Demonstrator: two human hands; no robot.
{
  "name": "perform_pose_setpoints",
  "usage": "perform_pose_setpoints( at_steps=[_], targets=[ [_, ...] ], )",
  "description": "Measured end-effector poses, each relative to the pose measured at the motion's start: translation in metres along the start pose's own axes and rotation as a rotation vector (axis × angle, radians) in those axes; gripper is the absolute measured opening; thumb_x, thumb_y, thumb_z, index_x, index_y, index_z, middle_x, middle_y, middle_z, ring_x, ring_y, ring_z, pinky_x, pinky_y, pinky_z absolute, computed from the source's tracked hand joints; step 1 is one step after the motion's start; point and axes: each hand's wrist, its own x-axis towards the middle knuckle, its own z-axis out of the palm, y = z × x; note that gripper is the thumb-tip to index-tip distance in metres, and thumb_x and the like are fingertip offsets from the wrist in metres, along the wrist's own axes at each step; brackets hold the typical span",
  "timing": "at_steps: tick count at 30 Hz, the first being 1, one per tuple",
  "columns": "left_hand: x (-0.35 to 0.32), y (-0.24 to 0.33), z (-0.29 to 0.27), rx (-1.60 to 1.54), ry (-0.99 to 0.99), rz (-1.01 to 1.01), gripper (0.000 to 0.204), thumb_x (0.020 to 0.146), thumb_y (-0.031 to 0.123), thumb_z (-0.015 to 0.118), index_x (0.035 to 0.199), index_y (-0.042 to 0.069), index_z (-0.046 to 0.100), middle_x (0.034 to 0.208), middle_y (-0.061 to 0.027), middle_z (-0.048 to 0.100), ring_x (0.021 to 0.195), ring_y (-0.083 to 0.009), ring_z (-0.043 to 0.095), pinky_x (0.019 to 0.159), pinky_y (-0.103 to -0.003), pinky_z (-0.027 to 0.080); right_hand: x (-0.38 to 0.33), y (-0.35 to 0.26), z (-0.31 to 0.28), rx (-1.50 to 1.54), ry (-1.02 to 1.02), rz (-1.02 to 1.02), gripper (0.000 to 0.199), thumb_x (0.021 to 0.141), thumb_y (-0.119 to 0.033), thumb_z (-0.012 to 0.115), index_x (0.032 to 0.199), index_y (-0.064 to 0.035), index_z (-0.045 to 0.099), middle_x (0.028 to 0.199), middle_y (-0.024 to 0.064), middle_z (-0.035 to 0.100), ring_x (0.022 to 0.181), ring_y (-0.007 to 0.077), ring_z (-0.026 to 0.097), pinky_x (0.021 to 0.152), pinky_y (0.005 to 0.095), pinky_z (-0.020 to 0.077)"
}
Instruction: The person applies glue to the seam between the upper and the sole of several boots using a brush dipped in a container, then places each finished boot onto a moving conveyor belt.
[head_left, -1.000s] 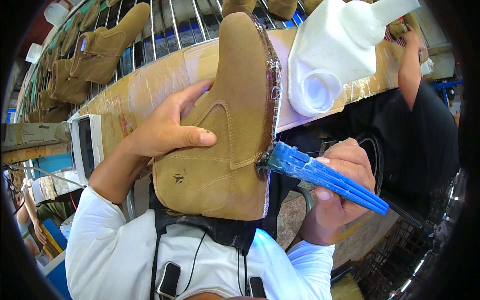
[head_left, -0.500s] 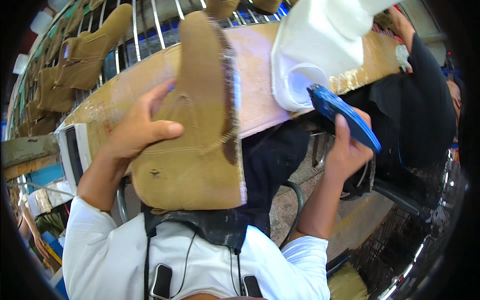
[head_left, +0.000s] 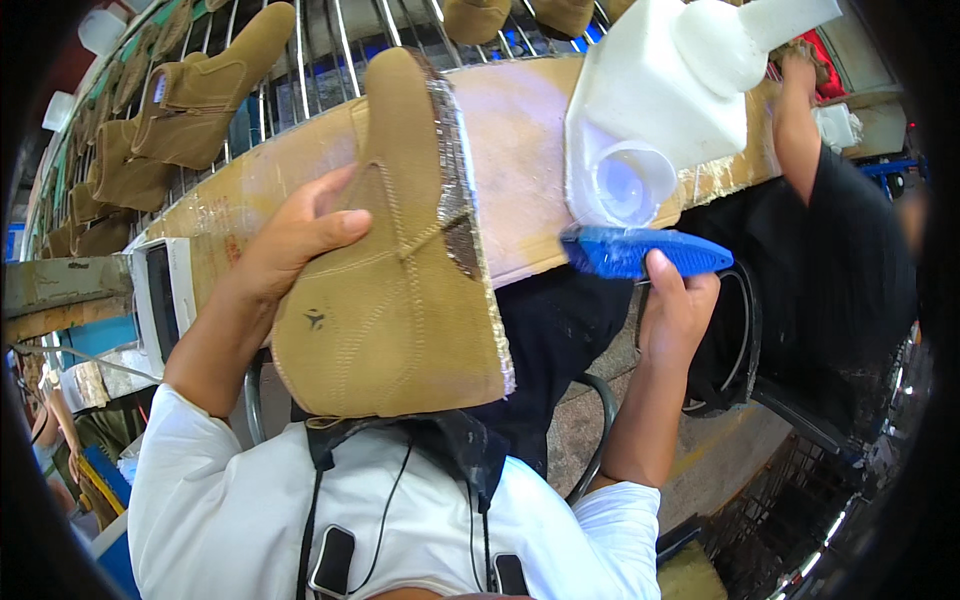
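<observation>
My left hand [head_left: 305, 235] grips a tan suede boot [head_left: 410, 300] from its left side. The boot lies on its side over my lap, toe pointing away from me. Its sole side faces right, where a dark strip along the edge looks shiny. My right hand [head_left: 680, 312] pinches a blue brush [head_left: 650, 252] by the handle end, held almost level to the right of the boot and apart from it. Just beyond the brush, a white plastic jug [head_left: 660, 110] has a round cup-like opening with pale liquid inside. Whatever bristles the brush has are hard to make out.
Tan boots [head_left: 190, 125] stand on a metal rack [head_left: 300, 70] at the far left. A cardboard-covered board [head_left: 510, 120] runs across in front of me. To the right sits another person in dark clothes [head_left: 830, 250], an arm stretched toward the back.
The brush has turned from slanting to nearly level and moved left, nearer the boot. The boot has tilted slightly, and the whole view has shifted a little.
</observation>
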Motion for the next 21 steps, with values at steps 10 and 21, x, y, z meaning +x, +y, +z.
perform_pose_setpoints(
  at_steps=[10,21],
  targets=[
    [0.008,-0.004,0.006,0.016,-0.116,0.001,0.084,0.076,0.031,0.075,0.137,-0.007,0.031,0.125,-0.0174,0.052,0.107,-0.0195,0.058,0.089,-0.029,0.049,-0.018,-0.037,0.039,0.072,-0.283,-0.149,0.023,0.073,-0.010,0.071,0.088,0.0060,0.064,0.087,0.0122,0.062,0.076,0.0150,0.057,0.070,0.0257,0.0433],
    [-0.008,0.016,0.027,-0.222,-0.033,-0.025,0.056,0.087,0.029,0.062,0.129,-0.002,0.045,0.118,-0.0131,0.059,0.102,-0.0176,0.063,0.088,-0.029,0.051,-0.042,-0.067,0.024,-0.194,-0.297,-0.486,0.028,0.069,-0.021,0.078,0.086,-0.0010,0.067,0.074,0.0093,0.064,0.060,0.0165,0.056,0.054,0.0255,0.0409]
  ],
)
